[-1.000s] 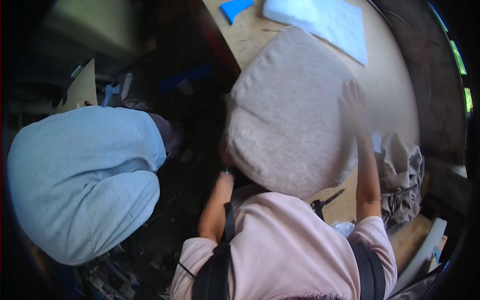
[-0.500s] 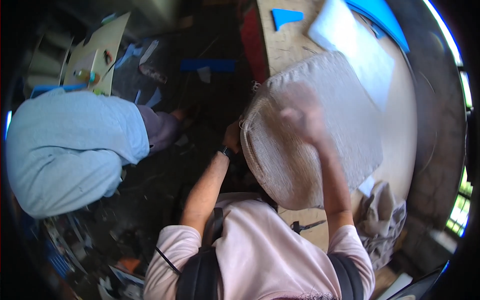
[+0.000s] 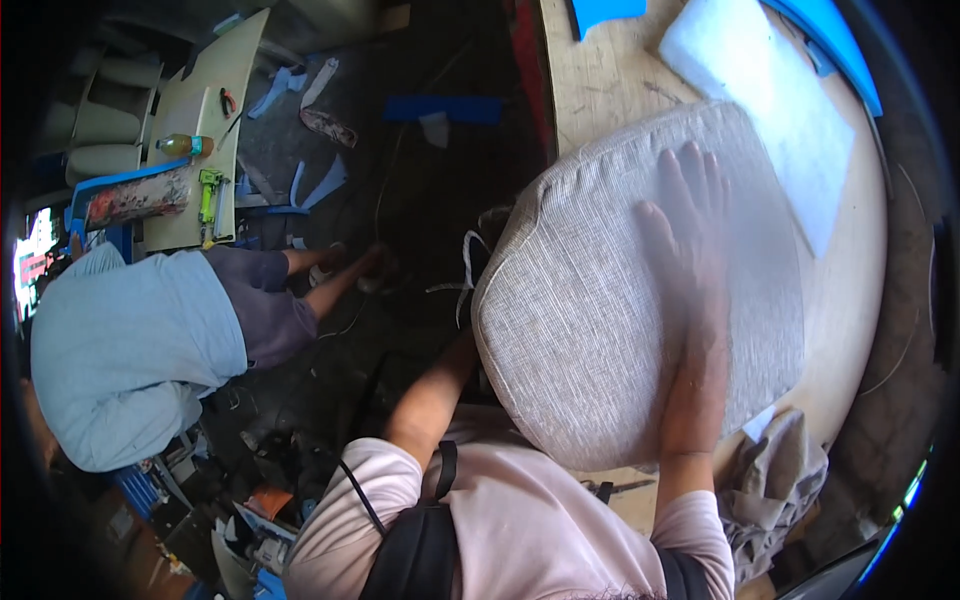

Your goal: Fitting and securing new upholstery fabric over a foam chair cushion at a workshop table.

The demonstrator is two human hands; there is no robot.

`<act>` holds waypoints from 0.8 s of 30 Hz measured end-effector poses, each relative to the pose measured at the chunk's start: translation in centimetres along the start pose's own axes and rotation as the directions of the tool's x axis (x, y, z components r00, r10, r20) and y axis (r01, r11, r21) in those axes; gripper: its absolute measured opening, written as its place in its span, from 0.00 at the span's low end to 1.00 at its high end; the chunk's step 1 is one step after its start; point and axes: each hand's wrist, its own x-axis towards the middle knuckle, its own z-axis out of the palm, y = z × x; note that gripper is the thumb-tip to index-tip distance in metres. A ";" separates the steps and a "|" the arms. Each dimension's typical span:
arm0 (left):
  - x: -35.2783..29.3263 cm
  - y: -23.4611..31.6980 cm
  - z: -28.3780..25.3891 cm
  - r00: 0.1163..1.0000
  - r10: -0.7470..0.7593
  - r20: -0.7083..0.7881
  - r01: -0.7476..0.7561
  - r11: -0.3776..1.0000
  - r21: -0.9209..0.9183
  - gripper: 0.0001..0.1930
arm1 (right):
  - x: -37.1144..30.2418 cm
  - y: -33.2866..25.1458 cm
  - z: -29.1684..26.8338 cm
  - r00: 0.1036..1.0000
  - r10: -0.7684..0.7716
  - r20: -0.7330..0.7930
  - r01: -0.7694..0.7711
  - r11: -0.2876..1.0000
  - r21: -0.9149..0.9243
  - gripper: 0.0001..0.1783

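A grey-beige fabric-covered cushion (image 3: 570, 310) rests on the wooden table, its near-left side overhanging the edge. My right hand (image 3: 692, 215) lies flat on top of it, fingers spread and slightly blurred. From the lower left my left forearm (image 3: 437, 395) reaches to the cushion's left side, where the hand disappears beneath it, so its fingers are hidden. Loose pale ties (image 3: 467, 265) hang off the cushion's left edge.
White padding (image 3: 745, 100) and blue foam pieces (image 3: 608, 10) lie on the table (image 3: 600, 85). Crumpled fabric (image 3: 775, 485) sits at the near right. At left, a person in a light blue shirt (image 3: 140, 330) bends over beside a board (image 3: 225, 90) holding tools and a bottle. Scraps litter the floor.
My right hand has gone from a blurred, curled shape to lying flat, farther right on the cushion. My left hand has slipped out of sight under it. The ties now hang out more visibly.
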 end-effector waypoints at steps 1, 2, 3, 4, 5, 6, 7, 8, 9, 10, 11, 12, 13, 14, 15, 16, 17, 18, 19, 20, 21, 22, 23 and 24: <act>-1.3 -1.4 -1.1 0.998 0.033 -0.044 -0.031 0.998 0.050 0.20 | 0.2 -1.1 0.1 1.000 -0.012 0.003 0.012 1.000 0.014 0.41; -2.3 -3.0 -3.4 0.994 0.071 -0.087 -0.062 0.993 0.102 0.20 | 0.5 -2.1 0.1 1.000 -0.027 0.003 0.027 0.999 0.031 0.40; -3.2 -3.9 -5.1 0.983 0.132 -0.124 -0.116 0.985 0.131 0.19 | 0.8 -2.3 0.4 1.000 -0.030 0.006 0.031 0.999 -0.038 0.40; 0.4 -3.7 -4.1 0.971 0.205 -0.125 -0.187 0.972 0.143 0.19 | 0.8 -1.8 -0.4 1.000 0.000 0.001 0.000 0.998 -0.060 0.40; 1.6 -3.6 -4.5 0.952 0.277 -0.131 -0.257 0.954 0.153 0.19 | 0.8 -1.5 -1.2 1.000 0.007 0.011 -0.007 0.998 -0.058 0.40; 2.3 -3.8 -4.4 0.925 0.348 -0.156 -0.319 0.930 0.182 0.19 | 1.0 -1.6 -1.2 1.000 -0.003 0.015 0.003 0.999 -0.034 0.41; 2.7 -0.2 -5.8 0.965 0.126 -0.230 -0.150 0.985 -0.089 0.18 | 0.9 -1.5 -1.0 0.999 0.011 0.036 -0.009 0.999 -0.043 0.41; 2.8 5.9 -7.9 0.965 -0.118 -0.233 0.028 0.934 -0.355 0.17 | 0.7 -1.1 -0.7 0.998 0.029 0.049 -0.027 0.999 -0.040 0.41; 2.5 9.9 -9.8 0.975 0.119 -0.188 -0.163 0.956 -0.244 0.18 | 0.6 -1.2 -0.6 0.998 0.034 0.058 -0.032 0.999 -0.035 0.41; 2.2 13.3 -10.7 0.948 0.307 -0.081 -0.317 0.922 -0.220 0.19 | 0.4 -1.3 -0.6 0.998 0.033 0.051 -0.032 0.999 -0.030 0.41; 2.0 15.3 -10.7 0.876 0.482 0.025 -0.467 0.858 -0.215 0.22 | 0.3 -1.4 -0.6 0.999 0.033 0.039 -0.031 0.999 -0.033 0.41; 1.6 15.7 -9.5 0.900 0.398 0.180 -0.335 0.893 -0.300 0.26 | 0.3 -1.7 -0.7 0.999 0.025 0.043 -0.024 0.999 -0.032 0.41; 1.4 15.7 -8.2 0.886 0.315 0.340 -0.186 0.913 -0.362 0.33 | 0.2 -1.8 -0.8 0.999 0.019 0.049 -0.017 0.999 -0.034 0.42; 2.9 13.7 -8.0 0.820 0.282 0.498 -0.029 0.890 -0.455 0.37 | 0.0 -2.0 -0.9 0.998 0.026 0.054 -0.024 0.999 -0.039 0.42; 3.7 12.9 -8.4 0.761 0.090 0.642 0.201 0.909 -0.365 0.38 | -0.3 -1.8 -0.9 0.997 0.041 0.058 -0.040 0.999 -0.023 0.42; 4.2 12.2 -8.8 0.651 -0.101 0.753 0.412 0.880 -0.238 0.40 | -0.5 -1.9 -1.1 0.997 0.051 0.063 -0.051 0.999 -0.004 0.42; 3.9 10.4 -7.5 0.690 -0.060 0.721 0.417 0.847 -0.329 0.38 | -0.5 -1.9 -1.1 0.998 0.040 0.057 -0.042 0.999 0.024 0.41; 3.7 8.3 -6.7 0.672 -0.043 0.739 0.412 0.851 -0.326 0.38 | -0.5 -1.5 -1.3 0.999 0.030 0.032 -0.032 0.998 0.047 0.40; 2.9 5.6 -6.7 0.766 0.026 0.642 0.137 0.970 -0.203 0.35 | -0.7 -1.2 -1.3 0.999 0.031 0.016 -0.032 0.997 0.070 0.39; 2.1 2.4 -6.2 0.807 0.150 0.571 -0.147 0.988 -0.052 0.32 | -1.0 -0.8 -1.3 0.998 0.018 -0.065 -0.011 0.994 0.107 0.37; 1.5 -3.2 -6.0 0.783 0.324 0.532 -0.358 0.933 -0.042 0.27 | -0.5 -0.2 -0.8 0.991 -0.039 -0.131 0.067 0.974 0.216 0.36; -0.9 -4.8 -5.5 0.833 0.195 0.517 0.046 0.908 -0.417 0.25 | -0.6 1.0 -0.9 0.996 -0.036 -0.087 0.065 0.931 0.358 0.34; -3.2 -2.5 -5.4 0.824 0.128 0.552 0.170 0.873 -0.457 0.26 | -0.8 3.1 -0.7 0.998 -0.005 -0.062 0.041 0.805 0.592 0.33; -4.7 -1.1 -6.1 0.783 0.290 0.550 -0.263 0.956 -0.130 0.28 | -1.1 4.6 -1.9 0.998 0.017 -0.067 0.028 0.785 0.618 0.32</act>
